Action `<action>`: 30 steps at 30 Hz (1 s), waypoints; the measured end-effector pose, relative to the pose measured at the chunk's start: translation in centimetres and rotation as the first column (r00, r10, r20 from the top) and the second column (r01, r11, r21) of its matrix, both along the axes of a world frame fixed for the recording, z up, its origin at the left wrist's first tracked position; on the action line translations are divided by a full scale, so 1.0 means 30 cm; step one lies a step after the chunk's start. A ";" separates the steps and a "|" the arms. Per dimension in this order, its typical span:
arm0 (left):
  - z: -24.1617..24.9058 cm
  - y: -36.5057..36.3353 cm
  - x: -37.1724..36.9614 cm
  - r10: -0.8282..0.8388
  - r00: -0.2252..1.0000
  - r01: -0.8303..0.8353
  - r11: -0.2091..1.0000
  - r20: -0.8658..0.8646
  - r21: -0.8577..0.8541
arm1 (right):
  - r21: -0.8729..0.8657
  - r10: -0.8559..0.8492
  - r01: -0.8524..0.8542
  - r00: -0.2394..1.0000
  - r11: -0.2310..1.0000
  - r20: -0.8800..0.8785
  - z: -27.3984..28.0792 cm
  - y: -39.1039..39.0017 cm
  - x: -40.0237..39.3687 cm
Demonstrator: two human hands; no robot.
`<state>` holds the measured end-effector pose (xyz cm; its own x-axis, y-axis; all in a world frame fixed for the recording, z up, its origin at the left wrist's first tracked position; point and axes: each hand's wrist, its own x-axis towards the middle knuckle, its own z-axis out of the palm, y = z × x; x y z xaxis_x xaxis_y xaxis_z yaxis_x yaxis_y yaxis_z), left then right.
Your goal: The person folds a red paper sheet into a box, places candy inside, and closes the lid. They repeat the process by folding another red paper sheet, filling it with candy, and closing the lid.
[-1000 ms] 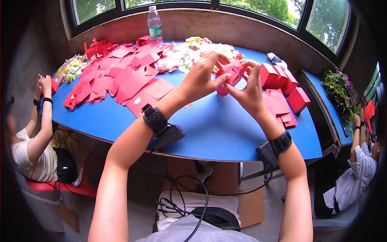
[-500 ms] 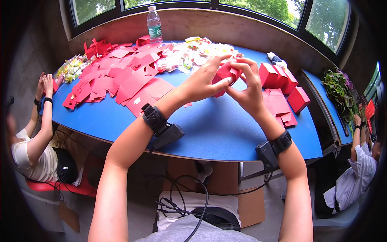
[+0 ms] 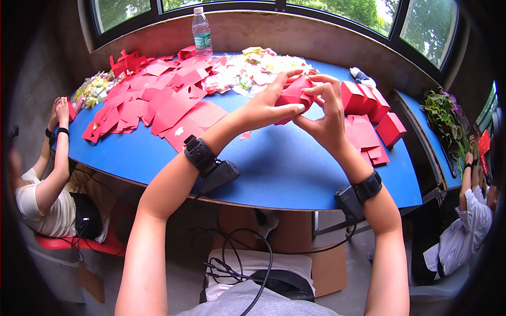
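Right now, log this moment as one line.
left hand: holding red box | right hand: holding same box | box: over blue table | table right: folded red boxes | table left: red card pile

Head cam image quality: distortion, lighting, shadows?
Head view: fisheye bows the near edge of the blue table, corners black; head view: windows bright, partly near white, space under the table dark; head view: soft shadow on the table below the red box.
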<state>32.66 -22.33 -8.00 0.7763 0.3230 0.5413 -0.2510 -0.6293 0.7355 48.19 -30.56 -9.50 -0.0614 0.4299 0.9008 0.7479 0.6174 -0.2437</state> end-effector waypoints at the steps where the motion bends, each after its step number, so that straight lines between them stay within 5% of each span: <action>1: 0.000 -0.001 -0.001 0.000 1.000 0.000 1.000 -0.001 -0.001 | -0.001 0.000 0.000 1.000 1.000 -0.001 0.000 0.000 -0.001; 12: 0.008 -0.015 0.001 -0.125 0.988 0.142 0.960 0.087 -0.240 | 0.079 -0.034 0.033 0.999 0.996 0.012 0.014 -0.005 -0.005; 30: 0.006 -0.017 0.003 -0.086 0.995 0.098 0.947 0.052 -0.306 | 0.108 -0.059 0.042 0.985 0.993 0.161 0.034 -0.023 -0.016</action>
